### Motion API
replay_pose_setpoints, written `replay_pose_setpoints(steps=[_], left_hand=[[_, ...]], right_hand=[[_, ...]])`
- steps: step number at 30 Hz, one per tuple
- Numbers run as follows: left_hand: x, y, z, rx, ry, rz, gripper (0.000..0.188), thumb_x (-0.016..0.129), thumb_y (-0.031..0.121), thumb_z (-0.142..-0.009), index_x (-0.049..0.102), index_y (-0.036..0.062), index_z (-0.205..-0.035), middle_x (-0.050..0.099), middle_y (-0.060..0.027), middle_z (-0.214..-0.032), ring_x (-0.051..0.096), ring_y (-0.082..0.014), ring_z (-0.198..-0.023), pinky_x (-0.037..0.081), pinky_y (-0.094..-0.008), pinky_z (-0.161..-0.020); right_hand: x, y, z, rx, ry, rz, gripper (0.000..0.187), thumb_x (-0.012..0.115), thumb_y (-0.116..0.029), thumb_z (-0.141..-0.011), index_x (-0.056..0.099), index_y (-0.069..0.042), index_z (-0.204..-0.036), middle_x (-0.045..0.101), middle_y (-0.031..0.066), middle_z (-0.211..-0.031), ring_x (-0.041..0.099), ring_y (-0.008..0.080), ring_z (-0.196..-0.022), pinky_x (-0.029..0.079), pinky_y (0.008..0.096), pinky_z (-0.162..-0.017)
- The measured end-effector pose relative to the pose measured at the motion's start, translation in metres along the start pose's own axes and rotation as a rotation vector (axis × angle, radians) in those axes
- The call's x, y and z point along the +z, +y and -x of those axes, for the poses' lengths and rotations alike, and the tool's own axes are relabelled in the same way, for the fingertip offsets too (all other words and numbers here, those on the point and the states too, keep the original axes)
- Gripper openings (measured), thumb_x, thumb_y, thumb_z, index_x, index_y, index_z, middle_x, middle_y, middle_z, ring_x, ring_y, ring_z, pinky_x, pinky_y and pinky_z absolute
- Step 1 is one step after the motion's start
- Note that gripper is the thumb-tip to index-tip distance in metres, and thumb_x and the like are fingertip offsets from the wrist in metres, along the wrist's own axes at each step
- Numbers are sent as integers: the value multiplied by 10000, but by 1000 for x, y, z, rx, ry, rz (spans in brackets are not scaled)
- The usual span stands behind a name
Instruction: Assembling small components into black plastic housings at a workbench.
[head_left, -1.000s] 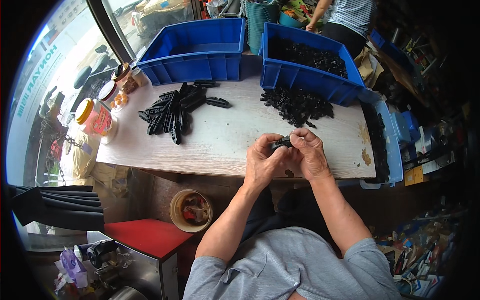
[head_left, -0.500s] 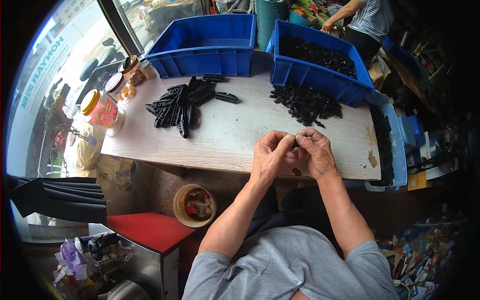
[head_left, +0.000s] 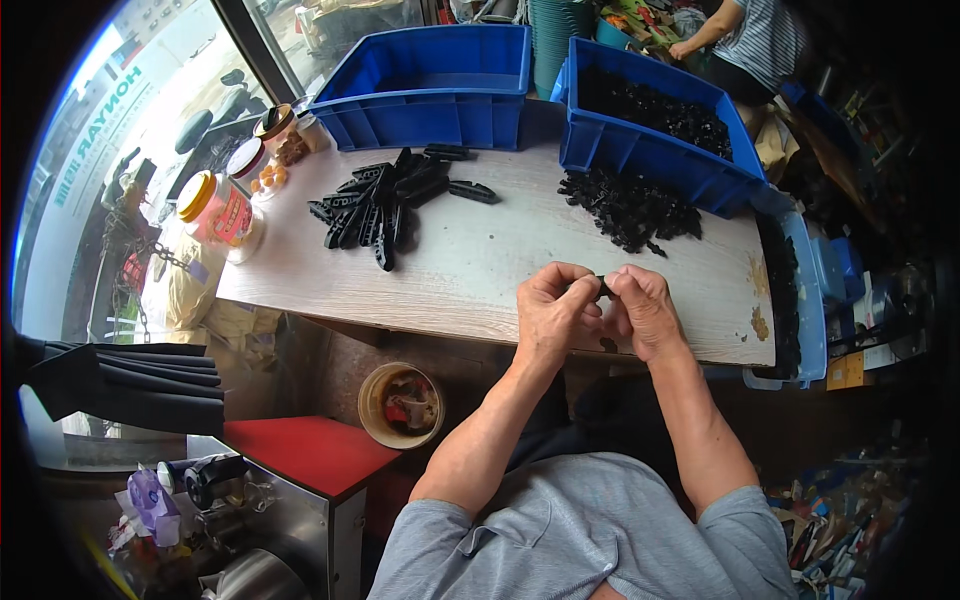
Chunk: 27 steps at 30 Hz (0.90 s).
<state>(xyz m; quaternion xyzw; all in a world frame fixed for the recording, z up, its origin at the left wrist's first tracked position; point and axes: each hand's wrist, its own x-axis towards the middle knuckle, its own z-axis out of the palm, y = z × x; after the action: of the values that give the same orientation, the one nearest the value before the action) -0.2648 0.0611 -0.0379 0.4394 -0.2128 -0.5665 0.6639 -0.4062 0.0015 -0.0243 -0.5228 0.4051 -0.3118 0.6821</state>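
Observation:
Over the near edge of the table, my left hand [head_left: 550, 308] and my right hand [head_left: 645, 305] meet fingertip to fingertip. Between their pinched fingers shows a small black plastic part [head_left: 603, 287], mostly covered, so its shape is unclear. Just beyond my hands lies a loose heap of small black pieces [head_left: 630, 210]. Farther left on the table rests a pile of long black slotted plastic strips [head_left: 375, 205], with one strip [head_left: 473, 191] lying a little apart at its right.
At the back stand a blue bin [head_left: 420, 95] and a second blue bin [head_left: 650, 165] full of black pieces. Lidded jars [head_left: 218, 215] line the table's left side. A bucket [head_left: 400, 405] sits on the floor below. At far right back, another person [head_left: 750, 50] reaches into a heap.
My fingers have shifted slightly around the small black part, and more of it shows between them. The whole view has moved a little, so things sit farther right.

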Motion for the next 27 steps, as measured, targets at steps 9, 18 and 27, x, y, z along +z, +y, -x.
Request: replay_pose_setpoints(steps=[9,18,27], left_hand=[[-8,-7,-5,35,-112,-20,101,664,75,-903,654,-18,-940,661,-52,-786,612,-79,-618,522,-213,-556],[-73,50,-79,1138,400,-1606,288,611,61,-834,645,35,-1119,610,-184,-1188,522,-387,-1212,461,-464,-961],[-90,54,-97,865,174,-1859,422,649,56,-761,648,145,-1174,640,-70,-1072,559,-290,-1063,452,-421,-862]], right_hand=[[-1,18,1,-127,84,7,324,655,-336,-922,539,-101,-732,486,-14,-532,462,74,-426,378,241,-392],[-63,-11,8,-92,396,-193,281,584,-283,-927,513,-114,-714,352,-12,-442,531,163,-434,618,485,-581],[-166,-44,2,-132,1064,-157,433,700,-412,-854,595,-41,-1052,379,16,-485,517,184,-496,595,510,-664]])
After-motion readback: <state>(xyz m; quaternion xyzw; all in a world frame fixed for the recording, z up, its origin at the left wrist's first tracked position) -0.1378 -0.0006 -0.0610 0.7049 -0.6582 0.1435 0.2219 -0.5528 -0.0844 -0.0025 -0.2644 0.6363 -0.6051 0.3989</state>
